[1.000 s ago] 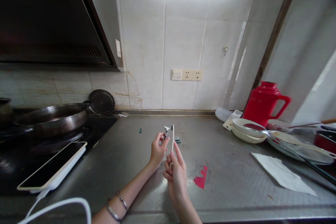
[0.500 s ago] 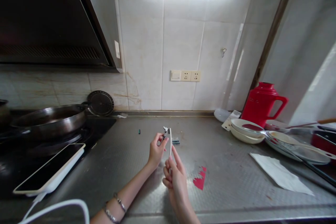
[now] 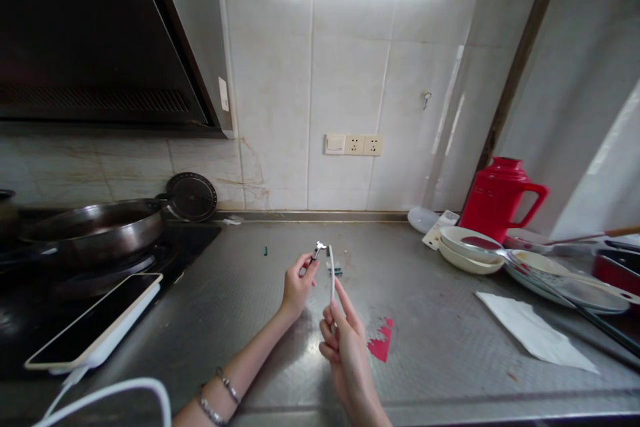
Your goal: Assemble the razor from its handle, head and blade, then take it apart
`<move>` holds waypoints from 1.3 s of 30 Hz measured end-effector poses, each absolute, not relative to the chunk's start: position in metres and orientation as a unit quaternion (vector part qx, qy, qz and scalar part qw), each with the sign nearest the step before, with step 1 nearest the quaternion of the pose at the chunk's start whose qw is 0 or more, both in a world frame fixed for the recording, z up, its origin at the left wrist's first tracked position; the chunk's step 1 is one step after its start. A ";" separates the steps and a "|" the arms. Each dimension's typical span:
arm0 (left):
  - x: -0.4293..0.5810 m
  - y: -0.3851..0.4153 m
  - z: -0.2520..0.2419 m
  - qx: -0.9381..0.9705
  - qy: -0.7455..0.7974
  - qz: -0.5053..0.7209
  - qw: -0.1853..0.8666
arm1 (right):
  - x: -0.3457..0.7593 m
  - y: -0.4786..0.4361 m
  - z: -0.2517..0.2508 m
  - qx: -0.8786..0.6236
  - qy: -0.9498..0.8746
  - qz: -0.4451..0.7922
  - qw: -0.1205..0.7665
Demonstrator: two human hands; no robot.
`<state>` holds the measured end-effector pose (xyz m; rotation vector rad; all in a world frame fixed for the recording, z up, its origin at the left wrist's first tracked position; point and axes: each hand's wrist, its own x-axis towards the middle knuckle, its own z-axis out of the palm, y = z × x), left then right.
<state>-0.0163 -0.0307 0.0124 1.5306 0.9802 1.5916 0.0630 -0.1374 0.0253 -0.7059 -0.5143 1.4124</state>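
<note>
My left hand (image 3: 299,287) is closed around the dark handle of a small razor (image 3: 319,250), whose shiny silver head points up. In my right hand (image 3: 345,340) is a slim white toothbrush (image 3: 333,280), held upright by its handle. Dark bristles at its top face left, toward the razor head, with a narrow gap between the two. Behind the toothbrush, small teal-and-black pieces that look like razor cartridges (image 3: 337,272) lie on the counter. A similar small piece (image 3: 265,251) lies farther left.
The steel counter (image 3: 430,320) bears a torn red scrap (image 3: 382,341) near my right hand. A phone (image 3: 95,323) with a white cable lies left, beside a pan (image 3: 100,227) on the stove. Stacked bowls (image 3: 470,257), a red thermos jug (image 3: 500,197) and a white napkin (image 3: 535,330) are right.
My right hand has moved slightly right with the toothbrush, widening its gap from the razor. The razor head has tilted a little to the right while my left hand stays nearly in place.
</note>
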 end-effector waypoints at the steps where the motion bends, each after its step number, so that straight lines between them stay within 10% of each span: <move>1: -0.017 -0.030 0.012 0.594 0.379 0.615 0.353 | 0.065 -0.136 0.026 -0.310 -0.229 0.625 0.679; 17: -0.018 -0.023 0.008 0.536 0.367 0.613 0.450 | 0.089 -0.124 0.038 -0.339 -0.321 0.534 0.705; 26: -0.021 -0.027 0.018 0.443 0.317 0.543 0.639 | 0.162 -0.047 0.051 -0.443 -0.648 0.255 0.564; 39: -0.024 -0.028 0.017 0.417 0.247 0.471 0.737 | 0.174 -0.044 0.025 -0.417 -0.714 0.217 0.519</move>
